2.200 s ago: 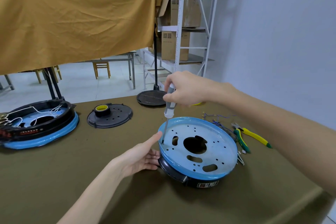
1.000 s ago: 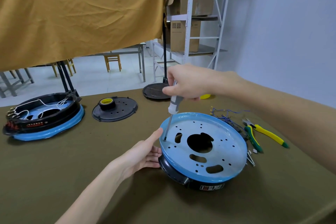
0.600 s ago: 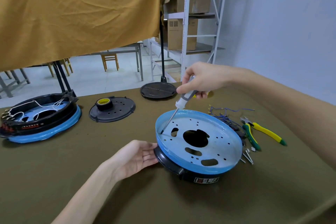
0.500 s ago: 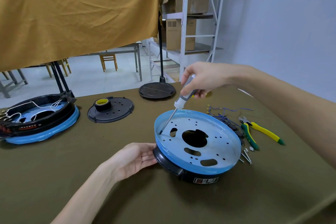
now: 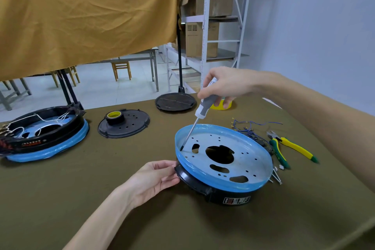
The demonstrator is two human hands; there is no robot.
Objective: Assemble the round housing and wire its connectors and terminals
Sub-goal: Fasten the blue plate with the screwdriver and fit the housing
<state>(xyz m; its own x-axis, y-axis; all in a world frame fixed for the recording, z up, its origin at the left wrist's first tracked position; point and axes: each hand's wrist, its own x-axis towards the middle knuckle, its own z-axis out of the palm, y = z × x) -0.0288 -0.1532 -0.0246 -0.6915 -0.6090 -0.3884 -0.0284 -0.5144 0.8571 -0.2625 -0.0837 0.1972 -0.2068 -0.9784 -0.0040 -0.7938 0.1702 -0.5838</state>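
Blue-rimmed black housing [image 5: 223,186], olive cloth [image 5: 60,199], yellow-green pliers [image 5: 292,148]

Counted on the olive surface [image 5: 203,227]: round parts, tools, tape, hands.

Two round housings were there: one right of centre [image 5: 223,160], blue-rimmed with a perforated plate, and one at the left edge [image 5: 43,134] strung with white wires. Two loose black discs [image 5: 124,126] [image 5: 175,102] lay in the upper middle. Two tape rolls showed, one black-and-yellow [image 5: 114,117] on the nearer disc, one yellow [image 5: 223,105] behind the right hand [image 5: 225,84]. One screwdriver [image 5: 199,115], one pair of yellow-and-green pliers [image 5: 288,147], one tangle of blue wires [image 5: 249,128] and a few loose screws [image 5: 277,175], too small to number, lay at the right. Two hands were in view, the other being the left hand [image 5: 154,178].
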